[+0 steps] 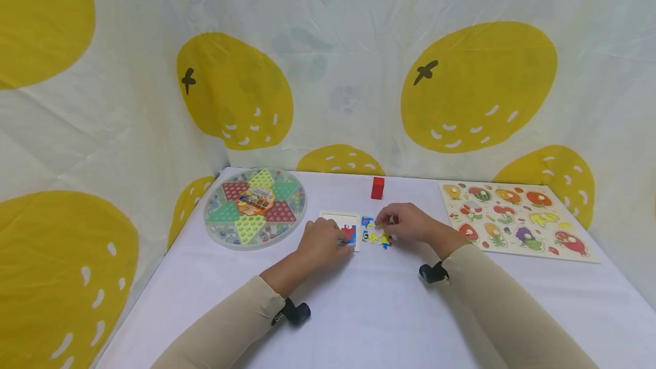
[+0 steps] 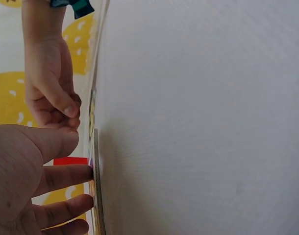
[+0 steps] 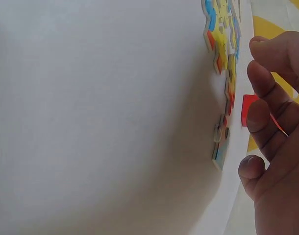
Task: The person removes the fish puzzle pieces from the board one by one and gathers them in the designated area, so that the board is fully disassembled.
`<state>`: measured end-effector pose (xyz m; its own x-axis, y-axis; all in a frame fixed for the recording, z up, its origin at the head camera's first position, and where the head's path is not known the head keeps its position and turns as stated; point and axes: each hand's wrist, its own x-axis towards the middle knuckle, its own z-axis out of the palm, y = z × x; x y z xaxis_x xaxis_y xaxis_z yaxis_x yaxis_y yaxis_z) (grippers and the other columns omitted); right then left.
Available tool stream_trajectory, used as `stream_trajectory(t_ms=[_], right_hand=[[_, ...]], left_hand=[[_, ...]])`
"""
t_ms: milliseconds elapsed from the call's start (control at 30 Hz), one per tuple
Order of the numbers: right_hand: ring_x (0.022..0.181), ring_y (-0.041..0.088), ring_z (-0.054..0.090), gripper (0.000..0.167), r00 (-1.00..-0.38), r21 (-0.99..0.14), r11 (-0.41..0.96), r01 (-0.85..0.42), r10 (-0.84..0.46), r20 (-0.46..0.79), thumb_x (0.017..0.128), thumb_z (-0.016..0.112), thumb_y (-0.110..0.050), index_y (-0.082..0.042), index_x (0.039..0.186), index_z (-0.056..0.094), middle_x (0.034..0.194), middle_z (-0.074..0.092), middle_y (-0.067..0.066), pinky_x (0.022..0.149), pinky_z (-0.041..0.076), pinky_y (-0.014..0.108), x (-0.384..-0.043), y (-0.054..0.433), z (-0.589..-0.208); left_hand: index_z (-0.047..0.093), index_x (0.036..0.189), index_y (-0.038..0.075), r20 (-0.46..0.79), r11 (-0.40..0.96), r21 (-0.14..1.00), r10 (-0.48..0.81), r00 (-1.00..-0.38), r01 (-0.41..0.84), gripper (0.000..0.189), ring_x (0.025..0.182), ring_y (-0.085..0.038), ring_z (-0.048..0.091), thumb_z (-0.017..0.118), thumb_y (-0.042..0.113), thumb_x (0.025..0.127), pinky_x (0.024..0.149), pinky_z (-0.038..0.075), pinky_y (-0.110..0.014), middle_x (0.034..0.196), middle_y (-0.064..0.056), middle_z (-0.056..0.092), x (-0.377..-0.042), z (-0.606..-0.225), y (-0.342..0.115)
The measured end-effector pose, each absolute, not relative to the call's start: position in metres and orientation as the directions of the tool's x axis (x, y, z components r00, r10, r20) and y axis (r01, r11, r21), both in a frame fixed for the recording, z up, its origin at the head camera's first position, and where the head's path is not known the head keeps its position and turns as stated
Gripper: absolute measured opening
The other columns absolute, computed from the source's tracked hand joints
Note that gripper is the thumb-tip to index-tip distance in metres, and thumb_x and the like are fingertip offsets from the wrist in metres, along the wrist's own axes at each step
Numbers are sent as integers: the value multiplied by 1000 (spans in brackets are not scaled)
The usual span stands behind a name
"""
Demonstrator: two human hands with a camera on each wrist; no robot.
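Note:
My left hand (image 1: 322, 242) lies over a small white puzzle tray (image 1: 333, 215), with fingertips right at it. Its fingers are nearly straight in the left wrist view, where the tray's edge (image 2: 97, 181) shows side-on. Red and blue jigsaw pieces (image 1: 350, 231) sit inside the tray, partly hidden by this hand. My right hand (image 1: 408, 222) hovers beside loose yellow and blue jigsaw pieces (image 1: 373, 238) to the right of the tray. In the right wrist view its fingers are loosely bent with nothing between them, near the scattered puzzle pieces (image 3: 220, 44).
A red block (image 1: 377, 188) stands behind the pieces. To the left lies a round Chinese checkers board (image 1: 287, 222) under a clear cover. A fruit peg puzzle board (image 1: 517, 245) is at the right. A patterned curtain (image 1: 348, 101) hangs behind the white-covered table (image 1: 369, 312).

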<state>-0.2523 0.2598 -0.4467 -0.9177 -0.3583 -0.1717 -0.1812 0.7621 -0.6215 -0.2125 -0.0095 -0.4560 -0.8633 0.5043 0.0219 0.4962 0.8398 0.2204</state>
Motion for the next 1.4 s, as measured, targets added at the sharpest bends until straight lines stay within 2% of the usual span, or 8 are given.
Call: stream_trajectory(t_ms=[267, 533, 633, 833, 1033, 1400], right_hand=[[94, 20, 59, 24, -893, -609, 753, -249, -421, -157, 97, 77, -12, -19, 119, 78, 102, 68, -4, 81, 54, 33, -261, 239, -448], [98, 16, 61, 29, -853, -584, 729, -357, -510, -115, 98, 78, -14, -19, 126, 77, 110, 69, -4, 93, 53, 38, -267, 217, -446], [103, 16, 61, 32, -840, -584, 734, -348, -521, -154, 98, 79, -16, -22, 129, 77, 115, 68, -6, 96, 53, 38, -269, 209, -446], [105, 17, 60, 35, -813, -569, 753, -330, -534, -234, 99, 77, -13, -29, 130, 77, 118, 66, -8, 94, 54, 37, -273, 198, -445], [102, 17, 61, 35, -805, -552, 758, -348, -543, -239, 97, 77, -9, -32, 123, 80, 115, 66, -7, 90, 54, 35, -277, 194, -445], [106, 17, 61, 35, -809, -568, 769, -294, -516, -280, 97, 78, -12, -34, 123, 79, 118, 67, -8, 92, 55, 35, -277, 188, -443]], left_hand=[[86, 112, 28, 74, 820, 208, 531, -844, 534, 26, 102, -18, 55, 74, 46, 97, 85, 41, -42, 103, 4, 68, -214, -459, -12], [85, 117, 30, 52, 819, 168, 548, -835, 548, 29, 105, -19, 56, 74, 48, 97, 84, 40, -42, 109, 3, 69, -213, -459, -9], [84, 119, 31, 45, 818, 148, 556, -830, 556, 30, 106, -19, 55, 74, 49, 97, 84, 40, -42, 111, 3, 69, -214, -460, -9], [84, 121, 34, 36, 809, 138, 572, -819, 571, 31, 106, -18, 55, 75, 50, 96, 83, 39, -42, 111, 4, 69, -213, -460, -9], [82, 125, 33, 18, 807, 146, 575, -818, 572, 33, 109, -18, 54, 74, 50, 97, 84, 37, -41, 113, 3, 68, -212, -457, -12], [83, 124, 31, -6, 811, 163, 571, -821, 563, 32, 109, -18, 53, 75, 47, 97, 85, 37, -41, 112, 3, 68, -210, -453, -14]])
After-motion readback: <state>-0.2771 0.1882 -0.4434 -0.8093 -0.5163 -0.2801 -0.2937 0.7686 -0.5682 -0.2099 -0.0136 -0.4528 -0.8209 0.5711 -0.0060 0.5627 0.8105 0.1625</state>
